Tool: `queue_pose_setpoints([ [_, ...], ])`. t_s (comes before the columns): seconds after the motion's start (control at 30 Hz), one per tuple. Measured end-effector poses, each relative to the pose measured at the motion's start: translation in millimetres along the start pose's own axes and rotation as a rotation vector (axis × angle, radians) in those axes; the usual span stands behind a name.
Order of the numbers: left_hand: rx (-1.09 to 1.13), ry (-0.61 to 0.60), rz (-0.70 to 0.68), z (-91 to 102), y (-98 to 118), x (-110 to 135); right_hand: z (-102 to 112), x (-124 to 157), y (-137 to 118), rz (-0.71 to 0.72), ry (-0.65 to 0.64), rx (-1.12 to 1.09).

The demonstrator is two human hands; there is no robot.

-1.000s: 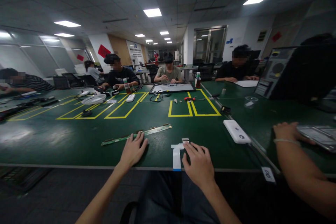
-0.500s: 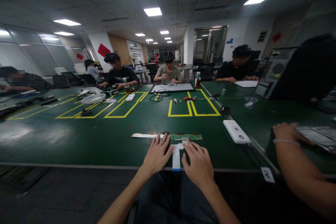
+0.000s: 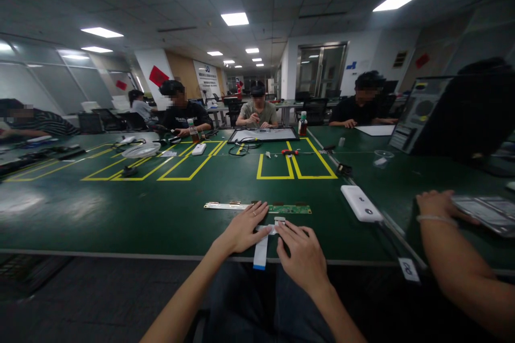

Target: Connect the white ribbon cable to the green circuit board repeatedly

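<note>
A long narrow green circuit strip (image 3: 257, 207) lies flat across the green table (image 3: 120, 209) just beyond my hands. My left hand (image 3: 244, 229) rests on the table with its fingers stretched out, the tips touching the strip and the top of a white flat ribbon cable (image 3: 261, 249). The cable runs from the strip toward the table's near edge and ends in a blue tip. My right hand (image 3: 301, 254) lies to the right of the cable, its fingertips pinching the cable's upper end near the strip.
A white power bank (image 3: 361, 202) lies to the right. Another person's arm (image 3: 446, 246) rests at the far right, with a phone (image 3: 480, 212) by its hand. Yellow tape rectangles (image 3: 295, 163), cables, a bottle (image 3: 302, 123) and a panel sit farther off, where several people work.
My left hand slid the circuit strip from the left to the middle and turned it level. The ribbon cable now slants left at its lower end, with both hands at its top.
</note>
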State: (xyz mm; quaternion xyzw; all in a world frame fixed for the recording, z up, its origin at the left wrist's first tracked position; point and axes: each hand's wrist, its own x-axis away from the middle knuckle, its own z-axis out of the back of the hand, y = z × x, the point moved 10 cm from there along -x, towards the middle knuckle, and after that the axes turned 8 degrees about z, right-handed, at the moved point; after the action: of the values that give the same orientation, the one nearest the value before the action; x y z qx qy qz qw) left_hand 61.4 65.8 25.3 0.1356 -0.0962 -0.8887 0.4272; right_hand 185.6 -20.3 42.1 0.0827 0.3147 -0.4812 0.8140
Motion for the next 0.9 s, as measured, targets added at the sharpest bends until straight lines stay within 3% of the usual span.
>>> queue_pose_setpoints([
  [0.33,-0.033,0.002,-0.075,-4.8,26.1,6.9,-5.4,-0.7,0.1,-0.021,-0.054,0.029],
  [0.9,0.026,0.026,-0.044,-2.9,22.1,6.2,-2.5,-2.4,5.5,-0.14,-0.029,0.109],
])
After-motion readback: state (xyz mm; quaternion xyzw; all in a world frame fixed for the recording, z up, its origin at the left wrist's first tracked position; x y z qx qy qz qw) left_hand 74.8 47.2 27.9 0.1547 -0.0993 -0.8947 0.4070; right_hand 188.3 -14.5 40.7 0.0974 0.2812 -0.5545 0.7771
